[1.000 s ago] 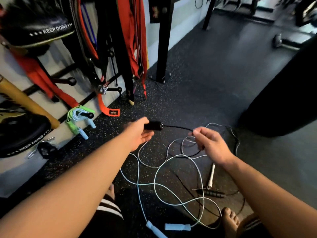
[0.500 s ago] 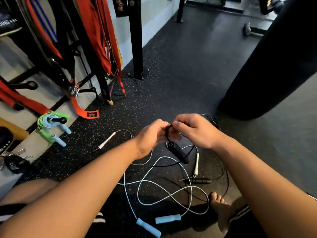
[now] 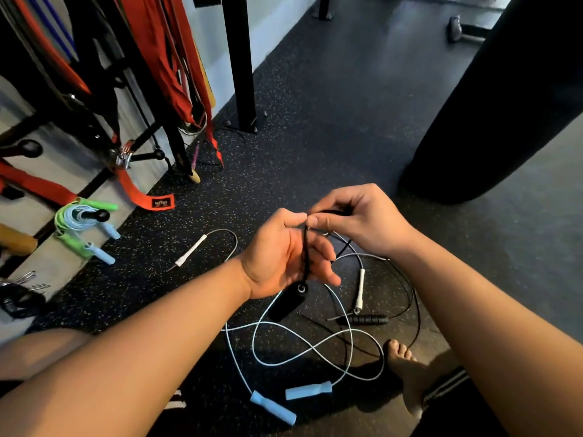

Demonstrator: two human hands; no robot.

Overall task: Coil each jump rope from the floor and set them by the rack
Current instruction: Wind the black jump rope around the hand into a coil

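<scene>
My left hand (image 3: 284,257) is palm up with the black jump rope's cord (image 3: 305,253) running across it; one black handle (image 3: 288,302) dangles below the palm. My right hand (image 3: 359,220) pinches the same cord just above the left fingertips. The rope's other black handle (image 3: 362,319) lies on the floor. A light-blue rope (image 3: 303,348) with two blue handles (image 3: 309,390) sprawls under my arms. A thin rope with white handles (image 3: 191,250) lies tangled among them. Two coiled ropes, green and blue (image 3: 83,228), sit by the rack (image 3: 104,99).
A black post (image 3: 239,64) stands bolted to the speckled rubber floor. A large black punching bag (image 3: 504,99) fills the right side. Red straps (image 3: 142,197) hang from the rack and trail onto the floor. My bare foot (image 3: 402,364) rests beside the ropes.
My hands came together from a spread-out stretch of cord. The black handle left my left grip and now hangs below the palm, with the cord looped over that hand.
</scene>
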